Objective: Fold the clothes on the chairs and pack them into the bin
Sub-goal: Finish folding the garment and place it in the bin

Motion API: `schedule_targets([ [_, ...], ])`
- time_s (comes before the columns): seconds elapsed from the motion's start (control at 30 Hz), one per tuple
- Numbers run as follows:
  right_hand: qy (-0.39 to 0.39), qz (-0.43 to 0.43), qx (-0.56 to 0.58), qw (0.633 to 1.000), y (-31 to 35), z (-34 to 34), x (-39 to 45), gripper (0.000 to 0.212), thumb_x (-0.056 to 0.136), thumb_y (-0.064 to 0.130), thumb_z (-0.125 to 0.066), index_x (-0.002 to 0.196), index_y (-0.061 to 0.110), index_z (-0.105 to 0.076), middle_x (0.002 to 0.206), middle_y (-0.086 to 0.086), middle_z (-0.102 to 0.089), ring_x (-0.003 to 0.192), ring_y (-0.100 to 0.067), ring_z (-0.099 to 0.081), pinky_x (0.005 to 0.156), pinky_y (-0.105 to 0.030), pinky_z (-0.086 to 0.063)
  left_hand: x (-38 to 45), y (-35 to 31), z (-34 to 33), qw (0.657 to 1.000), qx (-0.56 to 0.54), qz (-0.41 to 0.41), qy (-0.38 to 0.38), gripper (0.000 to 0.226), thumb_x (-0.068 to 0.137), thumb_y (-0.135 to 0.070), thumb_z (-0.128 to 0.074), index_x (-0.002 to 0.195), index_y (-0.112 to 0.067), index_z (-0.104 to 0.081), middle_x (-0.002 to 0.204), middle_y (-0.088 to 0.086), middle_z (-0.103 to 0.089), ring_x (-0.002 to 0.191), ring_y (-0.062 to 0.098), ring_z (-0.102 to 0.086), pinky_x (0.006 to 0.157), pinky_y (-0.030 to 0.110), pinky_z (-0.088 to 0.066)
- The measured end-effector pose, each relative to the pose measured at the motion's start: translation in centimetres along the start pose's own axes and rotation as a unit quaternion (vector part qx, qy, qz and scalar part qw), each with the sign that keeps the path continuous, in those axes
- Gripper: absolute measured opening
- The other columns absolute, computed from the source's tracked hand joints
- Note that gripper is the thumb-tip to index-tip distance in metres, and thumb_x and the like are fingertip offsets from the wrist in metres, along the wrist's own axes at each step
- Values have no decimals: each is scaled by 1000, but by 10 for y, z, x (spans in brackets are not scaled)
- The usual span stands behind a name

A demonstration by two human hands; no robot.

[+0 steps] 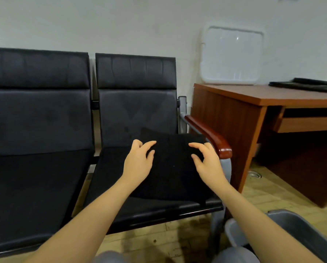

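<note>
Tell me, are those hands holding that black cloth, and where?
Nothing is gripped. The left hand and right hand hover, fingers loosely spread, over the folded black cloth on the right chair.

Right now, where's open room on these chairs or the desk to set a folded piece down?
The left chair seat is bare, bordered by its backrest and the gap to the right chair. The desk top is open between the white lid and the dark items. The right chair seat is crowded: black cloth and both hands.
</note>
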State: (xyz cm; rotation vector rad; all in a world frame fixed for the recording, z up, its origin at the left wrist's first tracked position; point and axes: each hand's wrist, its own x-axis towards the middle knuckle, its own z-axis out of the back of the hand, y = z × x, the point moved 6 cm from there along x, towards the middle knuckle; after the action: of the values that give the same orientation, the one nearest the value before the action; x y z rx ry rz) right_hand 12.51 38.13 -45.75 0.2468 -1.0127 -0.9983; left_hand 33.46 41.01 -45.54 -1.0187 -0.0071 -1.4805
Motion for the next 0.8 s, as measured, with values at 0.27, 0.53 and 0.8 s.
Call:
schedule_targets([
  [0.27,-68,-49,-70,994,-29,64,-32,35,94,4,-52,125,17,-57,88,17,-40,72,-4,-46,66,-12,-37,8,-60,-44,989,-65,-117,61,38,96,-22,-53,134,-21,-52,94,-6,-37,68,11,-46,64,28,-48],
  [0.53,-98,-136,-103,980,-102,119,-78,38,95,3,-50,130,16,-54,99,4,-44,80,0,-46,72,-7,-35,-3,-119,-137,966,-101,-195,138,39,97,-23,-51,135,-22,-50,96,-4,-35,70,9,-43,61,23,-40],
  [0.8,-97,-263,-146,949,-216,169,-155,41,95,5,-51,135,14,-50,93,13,-39,75,4,-45,68,-3,-35,-54,-178,-282,926,-153,-227,259,40,97,-21,-51,136,-18,-49,96,-4,-34,78,9,-41,72,21,-38],
])
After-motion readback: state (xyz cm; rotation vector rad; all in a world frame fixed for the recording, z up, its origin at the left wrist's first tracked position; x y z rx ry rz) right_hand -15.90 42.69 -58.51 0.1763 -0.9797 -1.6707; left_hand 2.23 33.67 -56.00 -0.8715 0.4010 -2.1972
